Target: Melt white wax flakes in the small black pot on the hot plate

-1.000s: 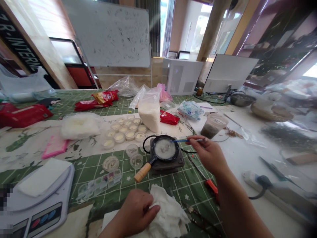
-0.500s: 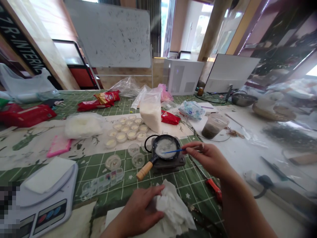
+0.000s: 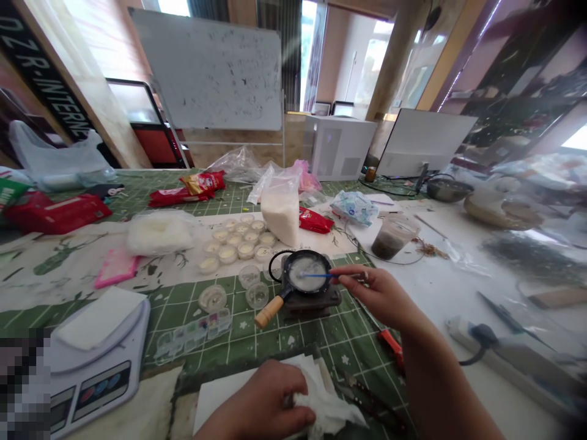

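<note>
My right hand [image 3: 371, 290] pinches a thin blue stick [image 3: 318, 275] whose tip dips into the whitish, cloudy contents of a small black pan [image 3: 290, 287]. The pan rests on a dark square burner [image 3: 316, 302], its wooden handle [image 3: 269, 311] pointing toward me and left. At the near edge, my left hand [image 3: 270, 397] is closed on a crumpled white tissue [image 3: 332, 400], which lies over white paper [image 3: 215, 397]. Several clear little cups [image 3: 257, 295] stand left of the pan, and filled cups [image 3: 227, 253] of pale wax-like stuff are grouped behind them.
A kitchen scale [image 3: 131, 360] sits at left, beside a compartment box [image 3: 195, 335]. Behind the pan stands a bag of white granules [image 3: 280, 214]. To the right are a cup of dark liquid [image 3: 389, 238], a red-handled tool [image 3: 391, 345] and a power strip [image 3: 504, 360] with its plug.
My left fingers have closed, bunching up the tissue lower and nearer me. The blue stick's tip has shifted slightly within the pan. The view has moved a little.
</note>
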`<move>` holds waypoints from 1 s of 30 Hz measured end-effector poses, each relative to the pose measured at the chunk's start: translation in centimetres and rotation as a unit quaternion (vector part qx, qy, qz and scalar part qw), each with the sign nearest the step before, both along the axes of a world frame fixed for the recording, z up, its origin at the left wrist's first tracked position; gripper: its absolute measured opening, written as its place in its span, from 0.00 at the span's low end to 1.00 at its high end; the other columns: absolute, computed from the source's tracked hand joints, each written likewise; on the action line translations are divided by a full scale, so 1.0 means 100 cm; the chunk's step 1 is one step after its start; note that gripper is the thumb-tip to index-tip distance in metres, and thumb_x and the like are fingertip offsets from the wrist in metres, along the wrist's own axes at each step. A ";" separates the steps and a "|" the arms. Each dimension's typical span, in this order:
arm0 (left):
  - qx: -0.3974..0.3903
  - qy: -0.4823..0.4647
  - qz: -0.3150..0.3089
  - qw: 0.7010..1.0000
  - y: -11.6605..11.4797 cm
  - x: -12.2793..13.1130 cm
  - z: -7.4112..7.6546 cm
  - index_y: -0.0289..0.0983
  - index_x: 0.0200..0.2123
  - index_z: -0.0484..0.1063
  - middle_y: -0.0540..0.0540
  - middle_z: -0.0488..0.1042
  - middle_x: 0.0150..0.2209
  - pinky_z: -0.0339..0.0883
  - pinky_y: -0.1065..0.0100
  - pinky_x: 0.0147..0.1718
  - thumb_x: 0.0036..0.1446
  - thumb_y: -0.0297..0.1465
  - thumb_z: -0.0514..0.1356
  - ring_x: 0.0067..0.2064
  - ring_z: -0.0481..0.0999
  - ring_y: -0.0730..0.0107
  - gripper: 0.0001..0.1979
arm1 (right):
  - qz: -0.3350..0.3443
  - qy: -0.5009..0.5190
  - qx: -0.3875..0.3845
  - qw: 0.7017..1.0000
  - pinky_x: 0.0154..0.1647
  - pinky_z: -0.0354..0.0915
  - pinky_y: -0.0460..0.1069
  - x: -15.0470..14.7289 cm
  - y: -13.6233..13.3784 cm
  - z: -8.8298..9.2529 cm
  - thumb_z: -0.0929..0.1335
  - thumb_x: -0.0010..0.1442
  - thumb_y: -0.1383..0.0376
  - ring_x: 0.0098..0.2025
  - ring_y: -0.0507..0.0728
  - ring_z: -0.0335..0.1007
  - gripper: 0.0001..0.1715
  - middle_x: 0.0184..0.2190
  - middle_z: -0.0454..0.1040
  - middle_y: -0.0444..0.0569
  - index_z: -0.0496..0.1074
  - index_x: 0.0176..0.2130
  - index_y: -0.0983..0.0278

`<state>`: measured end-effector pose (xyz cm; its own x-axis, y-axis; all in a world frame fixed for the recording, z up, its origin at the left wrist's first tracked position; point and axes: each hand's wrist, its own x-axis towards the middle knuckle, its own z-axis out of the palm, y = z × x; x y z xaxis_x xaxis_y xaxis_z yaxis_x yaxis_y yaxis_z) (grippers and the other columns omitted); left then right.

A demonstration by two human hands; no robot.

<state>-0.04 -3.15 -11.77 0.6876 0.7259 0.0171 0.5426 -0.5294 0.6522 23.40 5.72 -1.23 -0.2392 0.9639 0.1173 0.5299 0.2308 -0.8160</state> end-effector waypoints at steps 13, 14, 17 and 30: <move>0.013 0.002 -0.020 1.000 0.003 -0.001 -0.002 0.36 0.24 0.68 0.50 0.73 0.24 0.56 0.74 0.29 0.54 0.39 0.55 0.29 0.70 0.74 0.14 | -0.005 -0.056 -0.074 0.996 0.22 0.58 0.45 -0.001 -0.004 0.001 0.62 0.58 0.55 0.20 0.49 0.63 0.24 0.20 0.72 0.43 0.70 0.51 0.61; 0.007 0.002 -0.022 1.000 0.003 0.000 -0.002 0.36 0.24 0.68 0.50 0.73 0.24 0.56 0.74 0.29 0.54 0.40 0.55 0.29 0.70 0.74 0.14 | -0.018 -0.067 -0.070 0.995 0.21 0.56 0.44 -0.001 -0.004 0.001 0.62 0.58 0.55 0.19 0.49 0.60 0.25 0.19 0.71 0.42 0.69 0.52 0.60; -0.004 0.003 -0.016 1.000 0.003 0.000 -0.002 0.36 0.24 0.69 0.50 0.73 0.25 0.56 0.74 0.29 0.54 0.39 0.55 0.29 0.70 0.74 0.14 | 0.054 -0.079 -0.098 0.991 0.21 0.54 0.44 -0.001 -0.005 0.001 0.62 0.58 0.54 0.18 0.48 0.58 0.25 0.16 0.69 0.41 0.68 0.53 0.58; -0.012 -0.007 -0.012 1.000 0.003 0.000 -0.005 0.36 0.23 0.66 0.49 0.72 0.24 0.55 0.73 0.28 0.54 0.40 0.55 0.29 0.69 0.74 0.15 | -0.003 -0.112 -0.075 0.991 0.22 0.55 0.44 -0.004 -0.007 0.000 0.61 0.58 0.53 0.18 0.49 0.60 0.27 0.14 0.65 0.39 0.67 0.54 0.58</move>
<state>-0.08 -2.90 -12.24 0.7052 0.7090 0.0095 0.5202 -0.5264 0.6725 23.00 5.02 -1.26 -0.2378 0.9677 -0.0836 0.7026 0.1119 -0.7028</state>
